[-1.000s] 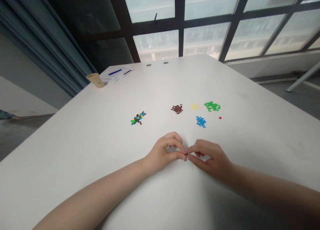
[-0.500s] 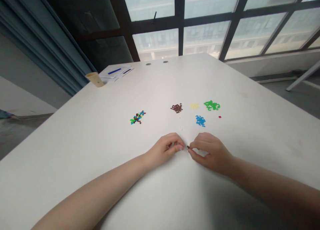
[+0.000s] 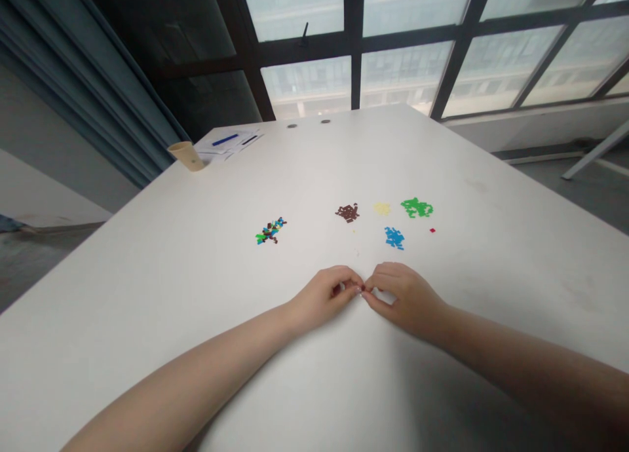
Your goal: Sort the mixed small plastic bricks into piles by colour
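My left hand rests low over the table, thumb and index finger pinched; what lies in the pinch is too small to make out. Fingertip to fingertip with it, my right hand pinches a tiny brown piece, mostly covered by the fingers. Beyond the hands lie sorted heaps of small pieces: brown pieces, pale yellow pieces, green pieces and blue pieces. A single red piece sits to the right of the blue heap.
Left of the heaps is a mixed-colour cluster of pieces; I cannot tell whether they are joined. A paper cup stands at the table's left edge, beside paper sheets with a blue pen on them. Windows rise behind the white table.
My right hand has moved slightly left, bringing the brown piece against my left fingertips. The small gap between the hands has closed. My left hand has barely shifted.
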### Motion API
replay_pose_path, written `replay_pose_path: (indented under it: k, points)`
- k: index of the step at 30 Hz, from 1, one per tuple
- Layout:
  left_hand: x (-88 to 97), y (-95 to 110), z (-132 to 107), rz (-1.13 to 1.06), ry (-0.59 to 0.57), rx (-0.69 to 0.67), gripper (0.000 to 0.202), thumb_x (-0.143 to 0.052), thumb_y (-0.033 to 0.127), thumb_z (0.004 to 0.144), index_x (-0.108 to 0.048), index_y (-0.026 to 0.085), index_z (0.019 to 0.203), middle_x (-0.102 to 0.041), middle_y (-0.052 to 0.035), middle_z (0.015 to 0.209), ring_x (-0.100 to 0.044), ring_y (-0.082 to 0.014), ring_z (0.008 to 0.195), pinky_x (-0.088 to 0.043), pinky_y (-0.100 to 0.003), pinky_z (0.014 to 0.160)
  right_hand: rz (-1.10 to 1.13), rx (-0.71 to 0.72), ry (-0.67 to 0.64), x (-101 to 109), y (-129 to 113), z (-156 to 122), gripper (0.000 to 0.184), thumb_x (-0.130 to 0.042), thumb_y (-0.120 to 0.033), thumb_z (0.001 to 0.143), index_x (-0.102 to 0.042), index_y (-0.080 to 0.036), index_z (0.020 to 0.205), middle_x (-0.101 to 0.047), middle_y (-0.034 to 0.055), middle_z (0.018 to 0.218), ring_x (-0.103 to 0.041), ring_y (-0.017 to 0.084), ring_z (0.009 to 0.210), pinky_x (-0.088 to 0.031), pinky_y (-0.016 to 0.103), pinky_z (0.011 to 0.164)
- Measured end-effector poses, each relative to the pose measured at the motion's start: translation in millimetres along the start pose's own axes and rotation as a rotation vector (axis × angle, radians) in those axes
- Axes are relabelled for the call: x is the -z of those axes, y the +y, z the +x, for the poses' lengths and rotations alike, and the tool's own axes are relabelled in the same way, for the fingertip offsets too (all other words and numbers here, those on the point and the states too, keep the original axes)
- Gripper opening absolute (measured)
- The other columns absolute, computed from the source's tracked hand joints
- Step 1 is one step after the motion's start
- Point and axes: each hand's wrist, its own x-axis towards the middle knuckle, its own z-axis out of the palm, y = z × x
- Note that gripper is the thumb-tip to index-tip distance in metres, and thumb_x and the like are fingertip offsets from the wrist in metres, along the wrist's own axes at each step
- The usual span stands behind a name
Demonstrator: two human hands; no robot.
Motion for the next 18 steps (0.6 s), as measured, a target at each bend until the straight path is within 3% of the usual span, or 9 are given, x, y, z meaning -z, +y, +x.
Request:
replay_pose_path:
  k: [11, 18]
  points:
    - [-0.7, -3.2, -0.9, -0.081, -0.012, 0.035, 0.021, -0.044, 0.029, 0.082, -0.059, 0.015, 0.081, -0.054, -0.0002, 0.069, -0.043, -0.0097, 0.061, -0.034, -0.021, 0.056, 0.076, -0.003, 0.023, 4.2, 0.4, -0.4, 0.013, -0.05, -0.02, 0.082, -0.061, -0.018, 0.089, -0.058, 0.0031, 0.074, -0.051, 0.014, 0.072, -0.039, 0.026, 0.067]
    - [-1.2, -5.5, 0.9, -0.127, -0.013, 0.067, 0.023, -0.045, 0.032, 0.082, -0.059, 0.014, 0.082, -0.052, 0.0002, 0.067, -0.041, -0.0091, 0.059, -0.034, -0.02, 0.054, 0.145, -0.041, 0.076, 6.8, 0.0, 1.1, 0.012, -0.054, -0.02, 0.08, -0.065, -0.019, 0.084, -0.057, 0.0014, 0.069, -0.051, 0.012, 0.067, -0.04, 0.024, 0.063]
